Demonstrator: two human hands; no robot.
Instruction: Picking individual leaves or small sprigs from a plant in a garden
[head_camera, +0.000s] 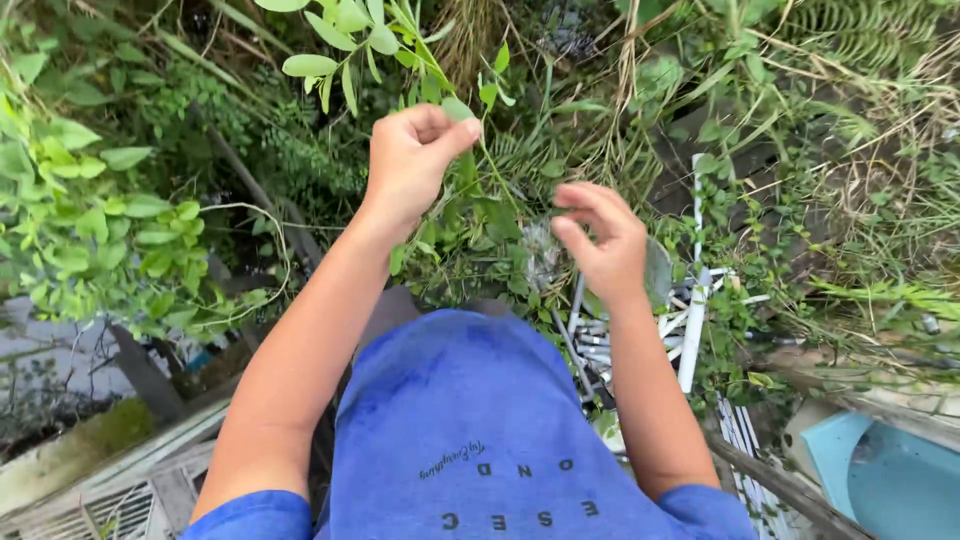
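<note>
Head view: a thin green leafy stem (440, 80) is pinched between thumb and fingers of the left hand (410, 160), raised amid foliage. The right hand (600, 240) is held released, fingers curled, near a white metal rack (695, 300).

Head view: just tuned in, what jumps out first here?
The left hand at upper centre pinches a leafy green stem between thumb and fingers. The right hand hovers half-open just right of centre, over tangled weeds. Below them a blue shirt fills the bottom, with white slats at right.
</note>
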